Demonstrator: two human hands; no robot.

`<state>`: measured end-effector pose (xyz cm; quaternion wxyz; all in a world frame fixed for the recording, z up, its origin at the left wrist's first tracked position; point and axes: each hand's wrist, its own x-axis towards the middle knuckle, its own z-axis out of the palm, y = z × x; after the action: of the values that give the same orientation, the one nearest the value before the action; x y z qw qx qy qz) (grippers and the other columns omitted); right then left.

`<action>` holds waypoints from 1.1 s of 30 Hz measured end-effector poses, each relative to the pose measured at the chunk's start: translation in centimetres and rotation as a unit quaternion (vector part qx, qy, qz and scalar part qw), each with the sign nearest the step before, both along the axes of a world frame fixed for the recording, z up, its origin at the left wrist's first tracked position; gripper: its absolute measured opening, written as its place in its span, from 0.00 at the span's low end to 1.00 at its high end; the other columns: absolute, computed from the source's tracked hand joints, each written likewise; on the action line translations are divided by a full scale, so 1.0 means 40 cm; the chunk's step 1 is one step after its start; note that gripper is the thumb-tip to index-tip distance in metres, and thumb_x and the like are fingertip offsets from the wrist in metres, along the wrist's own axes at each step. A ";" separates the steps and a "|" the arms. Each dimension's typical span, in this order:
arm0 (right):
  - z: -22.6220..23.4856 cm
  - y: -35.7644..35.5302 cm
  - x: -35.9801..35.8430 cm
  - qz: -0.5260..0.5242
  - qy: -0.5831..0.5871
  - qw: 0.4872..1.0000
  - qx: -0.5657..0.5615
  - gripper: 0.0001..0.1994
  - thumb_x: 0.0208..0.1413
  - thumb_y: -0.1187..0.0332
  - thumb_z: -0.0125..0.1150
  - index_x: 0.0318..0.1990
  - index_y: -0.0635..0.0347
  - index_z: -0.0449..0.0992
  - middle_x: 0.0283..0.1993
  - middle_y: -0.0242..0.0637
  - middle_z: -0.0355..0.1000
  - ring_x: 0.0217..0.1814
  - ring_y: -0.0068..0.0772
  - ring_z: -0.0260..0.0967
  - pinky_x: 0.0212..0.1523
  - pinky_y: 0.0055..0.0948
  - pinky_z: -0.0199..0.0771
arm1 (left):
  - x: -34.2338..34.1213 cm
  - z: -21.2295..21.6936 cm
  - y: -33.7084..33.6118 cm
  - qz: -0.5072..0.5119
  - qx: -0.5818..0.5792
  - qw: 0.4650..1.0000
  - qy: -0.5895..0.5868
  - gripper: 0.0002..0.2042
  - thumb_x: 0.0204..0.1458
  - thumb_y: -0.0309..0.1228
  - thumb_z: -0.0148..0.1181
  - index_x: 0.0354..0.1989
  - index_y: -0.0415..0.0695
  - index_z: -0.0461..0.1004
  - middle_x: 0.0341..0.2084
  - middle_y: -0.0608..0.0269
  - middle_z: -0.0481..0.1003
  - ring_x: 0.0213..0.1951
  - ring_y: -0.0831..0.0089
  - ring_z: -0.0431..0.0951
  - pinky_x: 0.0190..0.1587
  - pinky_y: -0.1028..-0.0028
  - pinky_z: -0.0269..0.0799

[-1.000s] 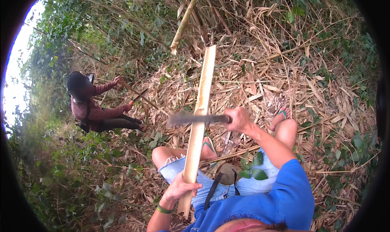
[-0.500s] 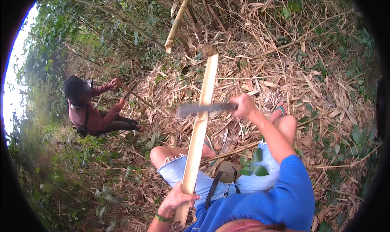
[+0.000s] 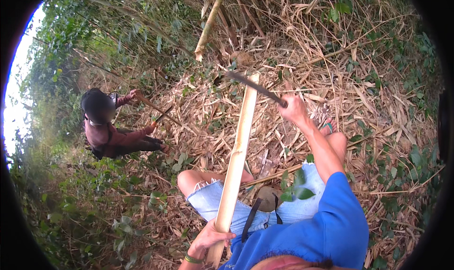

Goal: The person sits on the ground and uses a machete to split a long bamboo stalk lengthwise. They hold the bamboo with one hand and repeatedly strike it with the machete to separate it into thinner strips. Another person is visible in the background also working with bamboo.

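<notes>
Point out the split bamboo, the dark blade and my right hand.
Split bamboo [image 3: 235, 168], head view: pale inner face, midway.
Dark blade [image 3: 255, 87], head view: its middle.
Right hand [image 3: 294, 110], head view: middle of fist.

The bamboo strip [image 3: 236, 162] is pale yellow, the machete [image 3: 257, 87] dark.

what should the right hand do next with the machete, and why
I'd probably bring the machete nearer, over the node in the split bamboo: it shows as a rough line, the right hand has the blade across the far end, and the left hand grips the near end, clear of it.
</notes>
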<state>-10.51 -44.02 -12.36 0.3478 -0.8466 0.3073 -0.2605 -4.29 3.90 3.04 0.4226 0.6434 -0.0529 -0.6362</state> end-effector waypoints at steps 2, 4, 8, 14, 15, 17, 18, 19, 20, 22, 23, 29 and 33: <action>-0.023 0.084 0.006 0.099 -0.055 0.993 -0.029 0.05 0.48 0.69 0.65 0.23 0.56 0.79 0.14 0.29 0.70 0.10 0.21 0.61 0.11 0.26 0.64 | 0.006 -0.012 -0.006 0.001 -0.001 1.000 0.007 0.16 0.46 0.14 0.71 0.38 0.39 0.69 0.21 0.60 0.77 0.19 0.73 0.78 0.22 0.73 0.76; -0.031 0.105 0.009 0.172 -0.056 0.979 -0.098 0.02 0.47 0.71 0.64 0.24 0.55 0.80 0.16 0.29 0.72 0.11 0.21 0.61 0.12 0.26 0.64 | 0.018 -0.014 -0.011 -0.018 -0.005 1.000 -0.010 0.17 0.46 0.15 0.72 0.40 0.38 0.68 0.22 0.59 0.77 0.19 0.73 0.78 0.23 0.72 0.76; -0.044 -0.007 -0.007 0.031 0.048 0.992 0.116 0.05 0.53 0.73 0.59 0.28 0.59 0.81 0.19 0.31 0.74 0.13 0.20 0.62 0.13 0.24 0.64 | 0.007 -0.014 0.050 -0.003 -0.021 1.000 0.022 0.21 0.47 0.16 0.73 0.47 0.35 0.69 0.24 0.61 0.78 0.20 0.75 0.78 0.24 0.73 0.77; -0.085 -0.012 0.010 -0.093 -0.080 0.980 0.156 0.11 0.51 0.64 0.60 0.20 0.54 0.71 0.14 0.24 0.63 0.13 0.21 0.56 0.14 0.30 0.52 | 0.016 -0.009 -0.018 -0.042 -0.029 0.995 -0.081 0.23 0.47 0.19 0.75 0.49 0.36 0.70 0.25 0.63 0.79 0.22 0.76 0.79 0.24 0.75 0.77; -0.071 0.032 0.023 -0.089 -0.076 0.965 0.236 0.12 0.49 0.66 0.59 0.17 0.50 0.65 0.14 0.23 0.60 0.13 0.21 0.53 0.15 0.31 0.50 | 0.024 -0.010 -0.048 -0.055 -0.036 0.992 -0.107 0.25 0.47 0.20 0.75 0.52 0.36 0.69 0.25 0.63 0.79 0.22 0.76 0.79 0.25 0.75 0.78; -0.051 0.083 0.033 -0.064 -0.078 0.977 0.190 0.14 0.49 0.66 0.58 0.16 0.48 0.62 0.13 0.22 0.58 0.13 0.19 0.52 0.15 0.32 0.49 | 0.027 -0.007 -0.101 -0.039 -0.063 0.993 -0.088 0.28 0.49 0.20 0.74 0.56 0.37 0.66 0.27 0.63 0.78 0.24 0.76 0.79 0.26 0.75 0.78; -0.061 0.087 0.031 -0.068 -0.060 0.976 0.200 0.14 0.50 0.65 0.61 0.17 0.49 0.64 0.14 0.23 0.60 0.14 0.20 0.55 0.16 0.32 0.52 | 0.027 -0.006 -0.124 -0.038 -0.078 0.993 -0.079 0.29 0.49 0.20 0.73 0.58 0.37 0.64 0.28 0.63 0.78 0.25 0.76 0.79 0.27 0.75 0.78; -0.071 0.089 0.028 -0.072 -0.068 0.960 0.262 0.13 0.51 0.65 0.62 0.18 0.51 0.66 0.14 0.24 0.62 0.14 0.20 0.56 0.16 0.30 0.54 | 0.025 -0.007 -0.137 -0.031 -0.095 0.992 -0.070 0.29 0.50 0.20 0.73 0.59 0.37 0.63 0.29 0.63 0.78 0.26 0.76 0.79 0.28 0.75 0.78; -0.081 0.090 0.026 -0.076 -0.077 0.940 0.323 0.13 0.52 0.66 0.63 0.19 0.53 0.67 0.15 0.25 0.63 0.14 0.20 0.58 0.15 0.28 0.56 | 0.024 -0.010 -0.148 -0.025 -0.112 0.991 -0.061 0.30 0.51 0.20 0.72 0.60 0.37 0.62 0.30 0.63 0.77 0.26 0.76 0.79 0.28 0.75 0.78; -0.082 0.096 0.029 -0.107 -0.132 0.870 0.462 0.13 0.55 0.68 0.65 0.21 0.55 0.68 0.15 0.26 0.65 0.13 0.18 0.60 0.15 0.24 0.59 | 0.022 -0.023 -0.158 -0.018 -0.141 0.988 -0.064 0.30 0.53 0.21 0.71 0.62 0.37 0.61 0.31 0.63 0.77 0.27 0.75 0.79 0.29 0.75 0.78; -0.083 0.098 0.025 -0.116 -0.146 0.874 0.450 0.13 0.55 0.68 0.64 0.21 0.55 0.68 0.15 0.25 0.65 0.13 0.19 0.60 0.14 0.25 0.58 | 0.022 -0.033 -0.161 -0.018 -0.154 0.985 -0.076 0.30 0.53 0.21 0.70 0.62 0.38 0.61 0.31 0.63 0.76 0.27 0.75 0.79 0.29 0.75 0.78; -0.044 0.134 -0.006 -0.029 -0.149 0.979 0.136 0.13 0.54 0.68 0.59 0.18 0.55 0.68 0.11 0.24 0.59 0.11 0.17 0.56 0.11 0.29 0.54 | 0.036 -0.086 -0.208 0.005 -0.139 0.979 -0.146 0.29 0.55 0.21 0.68 0.63 0.38 0.61 0.30 0.64 0.75 0.25 0.75 0.78 0.27 0.76 0.77; -0.006 0.189 0.000 0.062 -0.121 0.984 -0.112 0.11 0.53 0.67 0.60 0.20 0.54 0.72 0.10 0.25 0.62 0.08 0.19 0.56 0.07 0.27 0.57 | 0.024 -0.083 -0.226 -0.015 -0.103 0.974 -0.201 0.29 0.55 0.19 0.66 0.64 0.36 0.60 0.30 0.64 0.74 0.23 0.76 0.78 0.25 0.76 0.76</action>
<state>-10.52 -36.48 -12.62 0.3008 -0.8602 0.1785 -0.3712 -3.34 -5.12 -0.30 0.4582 0.7099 -0.2116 -0.4912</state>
